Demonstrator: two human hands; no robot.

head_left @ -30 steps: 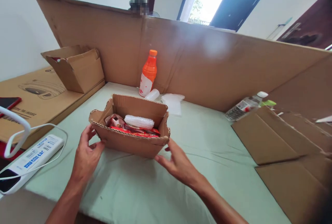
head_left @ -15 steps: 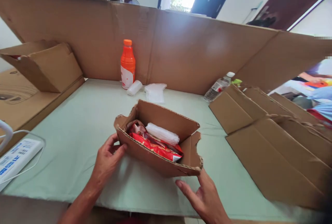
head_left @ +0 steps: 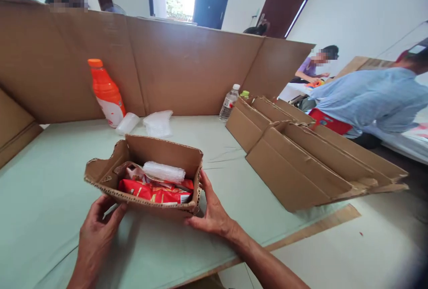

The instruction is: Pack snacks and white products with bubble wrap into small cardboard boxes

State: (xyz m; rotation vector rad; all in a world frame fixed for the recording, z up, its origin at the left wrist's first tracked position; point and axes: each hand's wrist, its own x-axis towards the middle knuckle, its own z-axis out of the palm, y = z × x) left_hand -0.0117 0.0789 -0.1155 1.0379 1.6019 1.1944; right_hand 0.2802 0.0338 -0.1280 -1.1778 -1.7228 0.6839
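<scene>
A small open cardboard box [head_left: 157,148] sits on the pale green table [head_left: 50,182] right in front of me. Inside it lie red snack packets [head_left: 154,191] and a clear bubble-wrap roll [head_left: 163,171]. My left hand [head_left: 95,231] cups the box's front left corner, fingers curled under the edge. My right hand [head_left: 210,211] presses against the box's right side, thumb at the front corner and fingers up along the wall.
An orange drink bottle [head_left: 106,93], a small white roll [head_left: 127,123] and a plastic bag [head_left: 158,121] stand by the tall cardboard wall [head_left: 187,66]. A water bottle [head_left: 229,103] and stacked folded cartons [head_left: 301,155] lie to the right. Two people sit beyond, at the right.
My view has swung right. The box has turned back square to me, and my right hand has come up from below it onto its right side.
</scene>
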